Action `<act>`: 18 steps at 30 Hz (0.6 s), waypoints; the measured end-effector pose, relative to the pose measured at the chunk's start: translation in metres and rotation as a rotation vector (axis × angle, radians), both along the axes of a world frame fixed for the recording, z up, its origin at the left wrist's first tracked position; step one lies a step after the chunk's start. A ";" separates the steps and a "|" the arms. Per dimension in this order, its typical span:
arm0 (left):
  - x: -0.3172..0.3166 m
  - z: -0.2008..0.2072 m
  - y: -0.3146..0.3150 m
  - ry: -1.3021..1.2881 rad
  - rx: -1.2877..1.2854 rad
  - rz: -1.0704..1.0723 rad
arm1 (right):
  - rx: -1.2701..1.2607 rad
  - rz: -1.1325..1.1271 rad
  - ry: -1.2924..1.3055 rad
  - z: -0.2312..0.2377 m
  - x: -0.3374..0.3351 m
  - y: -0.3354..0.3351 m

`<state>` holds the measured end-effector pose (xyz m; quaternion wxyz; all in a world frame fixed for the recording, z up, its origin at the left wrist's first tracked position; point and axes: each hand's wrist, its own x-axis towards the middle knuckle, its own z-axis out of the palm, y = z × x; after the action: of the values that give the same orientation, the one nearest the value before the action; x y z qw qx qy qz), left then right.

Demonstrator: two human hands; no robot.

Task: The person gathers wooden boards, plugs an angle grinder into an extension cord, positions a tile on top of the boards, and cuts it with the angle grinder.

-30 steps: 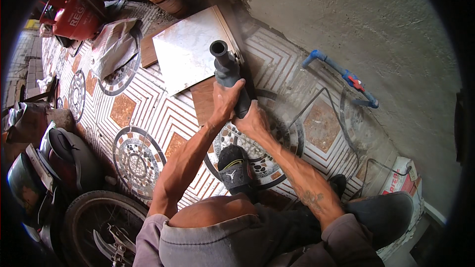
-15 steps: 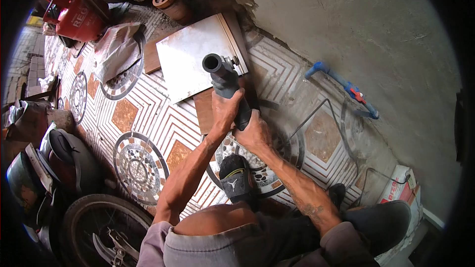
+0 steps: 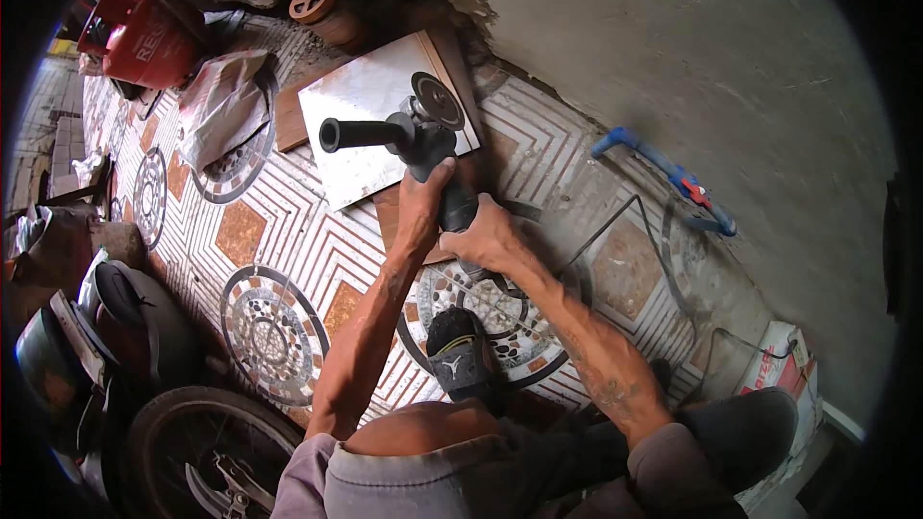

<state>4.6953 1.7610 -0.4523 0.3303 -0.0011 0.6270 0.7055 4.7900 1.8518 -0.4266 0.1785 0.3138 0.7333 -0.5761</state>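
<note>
Both hands hold a dark angle grinder (image 3: 435,149) out in front of me. My left hand (image 3: 423,194) wraps round its body just behind the head. Farther back, my right hand (image 3: 488,235) is closed round the rear of the body. The side handle (image 3: 358,135) sticks out to the left. At the head the cutting disc (image 3: 437,101) shows its flat face. Beneath the tool lies a white tile (image 3: 346,106), stacked on brown boards or tiles (image 3: 291,115). I cannot tell whether the disc touches the tile.
A power cord (image 3: 663,264) loops over the patterned floor (image 3: 519,125) at my right. Blue pipe with a red valve (image 3: 692,187) runs along the wall. To the left are a red gas cylinder (image 3: 154,43), a sack (image 3: 226,111) and a wheel (image 3: 207,423). An orange-capped pipe (image 3: 312,2) stands behind.
The grinder has turned in my hands: its side handle now points left, and the disc has come into view. Both hands keep their hold.
</note>
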 end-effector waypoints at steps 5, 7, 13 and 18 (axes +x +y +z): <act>0.024 0.015 0.035 0.211 -0.041 -0.092 | 0.259 -0.092 0.022 0.014 0.025 0.010; 0.040 0.019 0.049 0.077 -0.018 0.003 | 0.348 -0.083 -0.009 0.028 0.035 0.026; 0.070 0.001 0.072 -0.032 0.032 0.037 | 0.445 -0.036 0.033 0.025 0.069 0.056; 0.087 -0.008 0.078 0.026 0.038 0.072 | 0.436 0.023 -0.008 0.047 0.084 0.065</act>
<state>4.7821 1.8391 -0.4600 0.2964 -0.0081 0.6174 0.7286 4.8737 1.9167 -0.3797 0.1160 0.3387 0.8434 -0.4005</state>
